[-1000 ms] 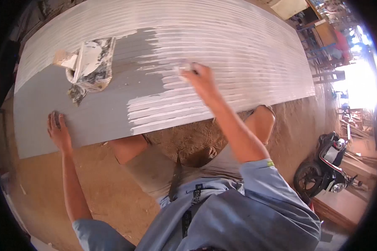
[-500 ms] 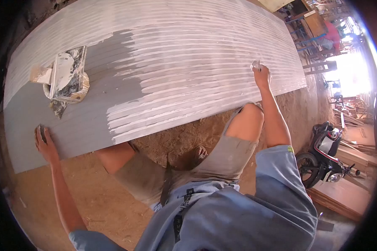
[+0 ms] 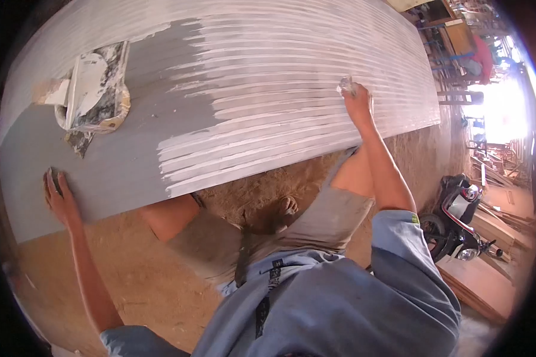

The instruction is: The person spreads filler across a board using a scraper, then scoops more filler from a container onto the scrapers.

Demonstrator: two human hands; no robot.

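Note:
A long grey panel [image 3: 143, 113] lies before me, its right and far parts covered in white streaks. My left hand [image 3: 63, 201] rests at its near left edge, fingers curled around a small dark thing I cannot make out. My right hand [image 3: 358, 108] is over the streaked part, closed on a crumpled whitish wad [image 3: 346, 87]. Between the hands, nearer the left one, a tub [image 3: 110, 124] smeared with white paste sits on the panel. Across the tub lies a stained flat board [image 3: 89, 83] with white paste on it, beside a whitish flat piece [image 3: 50, 92].
My knees are at the panel's near edge, above a brown dirt floor [image 3: 143, 262]. A motorbike [image 3: 458, 217] stands at the right, near stacked boards [image 3: 488, 291] and loose wood. Farther back at the upper right, a person in red [image 3: 482, 58] is near wooden furniture.
My right hand has moved a little left and up over the streaks, still holding the wad. The left hand stays at the panel's edge. The view has shifted slightly.

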